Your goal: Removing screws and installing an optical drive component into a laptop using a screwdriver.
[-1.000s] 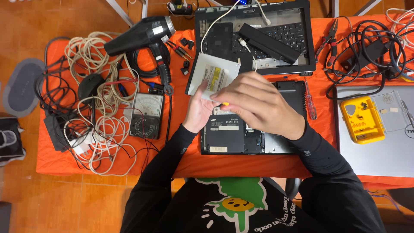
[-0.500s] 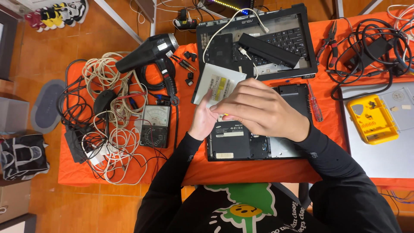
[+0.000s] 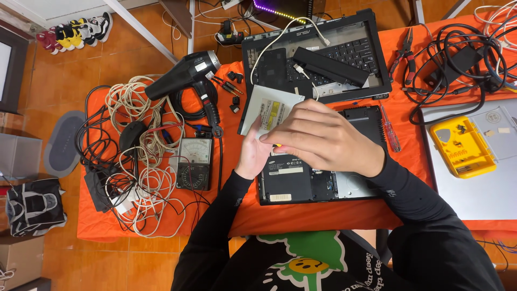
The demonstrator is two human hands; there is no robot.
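Observation:
An upturned black laptop base (image 3: 301,183) lies on the orange table (image 3: 301,215) in front of me. My right hand (image 3: 323,139) hovers over its top left corner, fingers curled around a small yellow-handled tool (image 3: 277,145) that is mostly hidden. My left hand (image 3: 254,153) stands edge-on at the base's left corner, fingers beside the tool's tip. A silver optical drive (image 3: 269,110) lies just beyond both hands.
A second opened laptop (image 3: 318,54) with a black battery bar sits behind. Left: black hair dryer (image 3: 186,75), analog multimeter (image 3: 194,164), tangled cables (image 3: 134,156). Right: red screwdriver (image 3: 390,132), pliers (image 3: 404,51), yellow parts box (image 3: 462,146), grey laptop lid (image 3: 484,183), black cords (image 3: 458,59).
The view has shifted so the table sits further right and lower. Both hands stay together over the laptop base's corner with little visible change.

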